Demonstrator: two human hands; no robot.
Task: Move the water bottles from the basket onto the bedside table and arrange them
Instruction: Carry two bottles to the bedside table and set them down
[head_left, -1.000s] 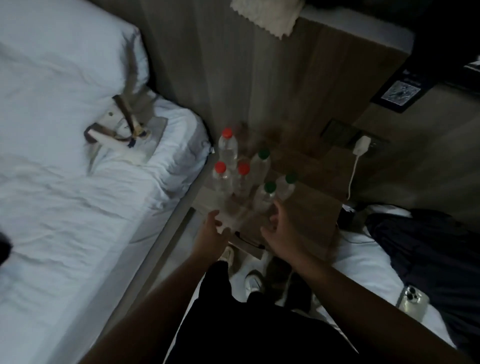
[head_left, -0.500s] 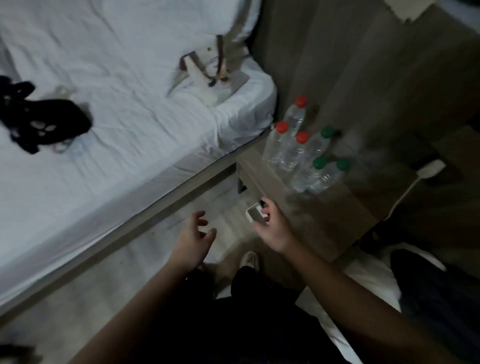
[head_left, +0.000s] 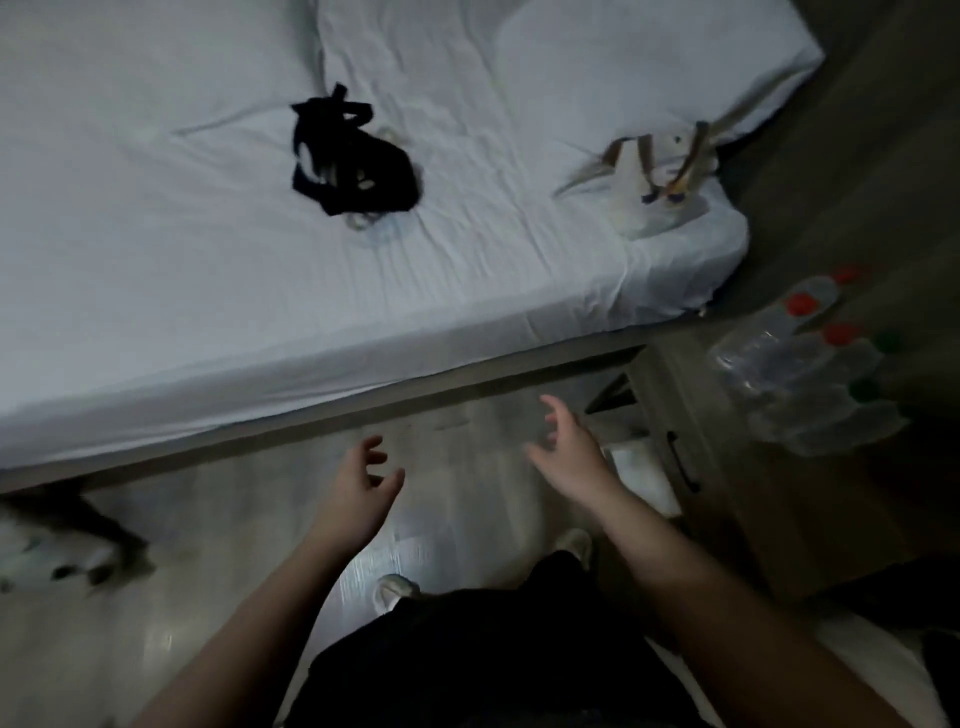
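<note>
Several clear water bottles (head_left: 789, 374) with red and green caps stand grouped on the wooden bedside table (head_left: 810, 499) at the right edge, blurred by motion. My left hand (head_left: 358, 488) and my right hand (head_left: 569, 452) hover over the floor between the bed and the table, both empty with fingers spread. A pale bag with brown straps (head_left: 660, 182) lies on the bed's right corner. I cannot tell whether it is the basket.
A white bed (head_left: 311, 291) fills the upper view, with a black strapped item (head_left: 348, 166) lying on it. The shiny floor (head_left: 249, 551) lies below the hands. A dark and white object (head_left: 57, 545) sits at the left floor edge. My dark trousers and shoes show below.
The view has swung left, from the bedside table to the bed. Both hands have pulled away from the bottles and table edge and now hang over the floor.
</note>
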